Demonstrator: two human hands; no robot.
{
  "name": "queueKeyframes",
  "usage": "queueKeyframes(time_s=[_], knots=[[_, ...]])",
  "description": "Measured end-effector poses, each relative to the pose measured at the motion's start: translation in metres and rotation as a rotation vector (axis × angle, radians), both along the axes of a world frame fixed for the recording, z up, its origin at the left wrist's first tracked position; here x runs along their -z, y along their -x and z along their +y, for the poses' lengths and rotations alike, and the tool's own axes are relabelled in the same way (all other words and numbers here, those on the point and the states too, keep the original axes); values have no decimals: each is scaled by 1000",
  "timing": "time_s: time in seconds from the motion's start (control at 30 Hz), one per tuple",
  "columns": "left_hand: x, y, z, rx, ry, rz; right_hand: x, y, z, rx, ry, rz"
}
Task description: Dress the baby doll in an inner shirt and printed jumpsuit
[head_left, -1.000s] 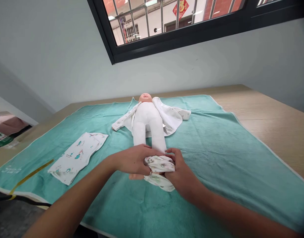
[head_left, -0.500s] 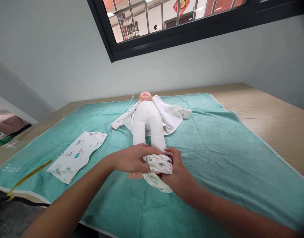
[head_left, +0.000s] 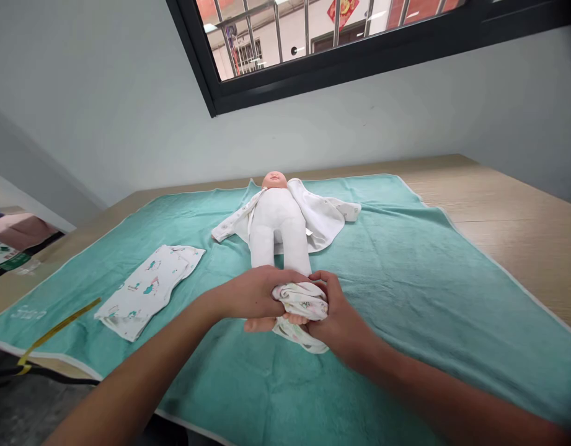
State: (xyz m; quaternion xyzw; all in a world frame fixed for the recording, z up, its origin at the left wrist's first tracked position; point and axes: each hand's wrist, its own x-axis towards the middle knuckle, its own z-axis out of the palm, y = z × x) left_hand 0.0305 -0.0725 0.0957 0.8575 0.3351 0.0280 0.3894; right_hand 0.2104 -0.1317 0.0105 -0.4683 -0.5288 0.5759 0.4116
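Note:
A baby doll [head_left: 278, 217] with a white cloth body lies on its back, feet toward me. Under it a white baby jacket [head_left: 320, 220] is spread open, sleeves out to both sides. Bunched baby trousers [head_left: 304, 300] with a small print surround the doll's foot on the right, whose toes show through the cloth. My left hand [head_left: 252, 291] grips the bunched cloth from the left, over the doll's lower legs. From the right, my right hand [head_left: 338, 316] pinches the same cloth, thumb below and fingers above. The doll's other foot [head_left: 260, 324] pokes out bare below my left hand.
A folded white printed baby garment [head_left: 150, 288] lies to the left on the green towel [head_left: 406, 322]. The towel covers much of the wooden table [head_left: 508, 217]. A yellow strap [head_left: 62, 328] and black cable are at the lower left. Behind stands a wall with a window [head_left: 285, 68].
The bunched trousers have shifted slightly up around the foot, and the toes now show more plainly. Both hands keep their grip. The view has moved a little.

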Motion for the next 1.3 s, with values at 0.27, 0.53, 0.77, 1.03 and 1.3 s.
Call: queueKeyframes(time_s=[0.27,0.53,0.77,1.03,1.3], knots=[[5,-1,-4,-32,-223,109,-1,-1,4,8,83,76],[5,4,-8,-66,-246,121,-2,-2,3,-17,34,128],[12,-1,-10,-99,-220,52,-9,-12,11,-37,-110,-33],[-1,5,-8,-87,-156,14,-20,-35,24,-141,-225,-258],[-5,39,21,-277,85,-174,-25,-43,45,-260,148,127]])
